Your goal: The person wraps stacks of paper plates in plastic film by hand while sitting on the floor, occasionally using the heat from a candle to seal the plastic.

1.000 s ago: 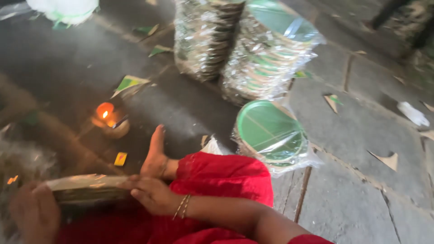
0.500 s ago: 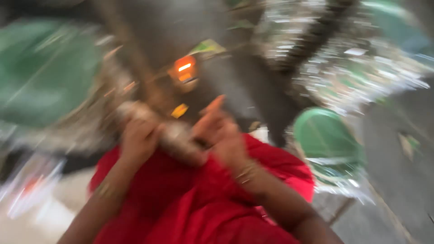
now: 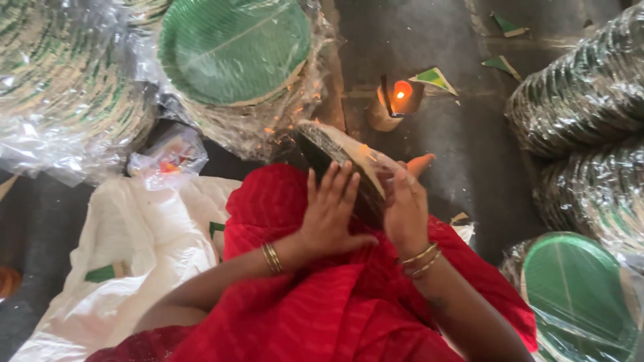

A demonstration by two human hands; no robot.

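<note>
Seated person in red cloth, hands raised over the lap. The left hand [image 3: 330, 213], fingers spread flat, presses against the near face of a tilted stack of plates [image 3: 339, 157]; the right hand [image 3: 404, 204] clasps the stack's right edge, fingers curled over its rim. The stack stands on edge at centre, leaning toward 10 o'clock. A lit lamp [image 3: 396, 100] burns on the stone floor [image 3: 469, 147] at 1 o'clock from the hands, near but apart. A wrapped green plate bundle [image 3: 235, 50] lies at 11 o'clock, another [image 3: 577, 295] at 4 o'clock, a white sack [image 3: 134, 248] at 8 o'clock.
</note>
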